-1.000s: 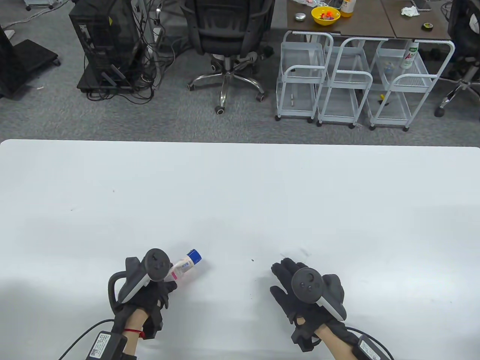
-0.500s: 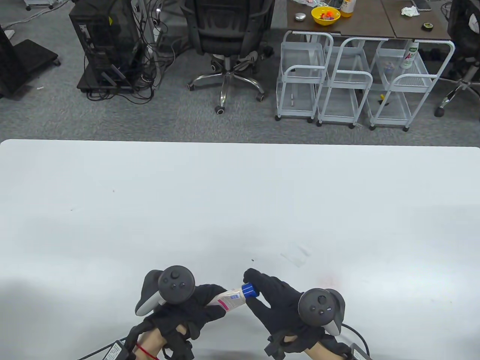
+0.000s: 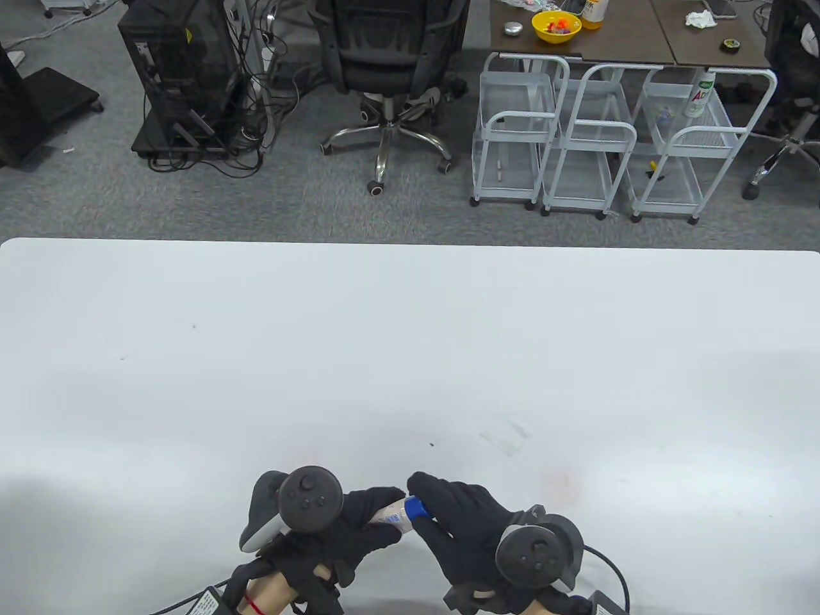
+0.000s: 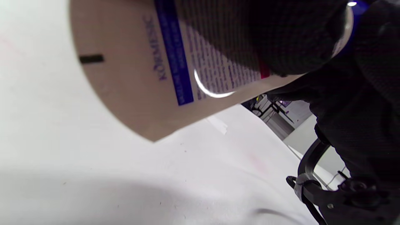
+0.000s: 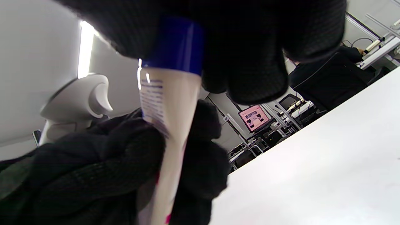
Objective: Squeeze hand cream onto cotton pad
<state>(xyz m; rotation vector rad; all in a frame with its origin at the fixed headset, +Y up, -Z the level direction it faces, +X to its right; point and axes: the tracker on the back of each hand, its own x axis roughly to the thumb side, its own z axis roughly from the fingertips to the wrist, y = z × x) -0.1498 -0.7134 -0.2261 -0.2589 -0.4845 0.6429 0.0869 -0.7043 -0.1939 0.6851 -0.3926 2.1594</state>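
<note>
My left hand [image 3: 359,522] grips the body of a small white hand cream tube [image 3: 392,514] above the table's near edge. My right hand [image 3: 448,512] pinches the tube's blue cap [image 3: 416,508]. The tube fills the top of the left wrist view [image 4: 150,68], with my fingers [image 4: 281,34] wrapped over it. In the right wrist view my fingers [image 5: 250,53] close around the blue cap [image 5: 175,47] and the tube [image 5: 168,125] runs down into my left hand [image 5: 93,175]. A white cotton pad [image 3: 506,435] lies flat on the table, beyond and to the right of both hands.
The white table [image 3: 410,333] spreads wide beyond the hands. Past its far edge stand an office chair [image 3: 391,64], white wire carts [image 3: 596,147] and a computer tower [image 3: 179,77] on the grey floor.
My left hand brought the tube from the left toward the middle. My right hand left the cotton pad, came to the tube and took hold of the blue cap. Both hands drew nearer to me.
</note>
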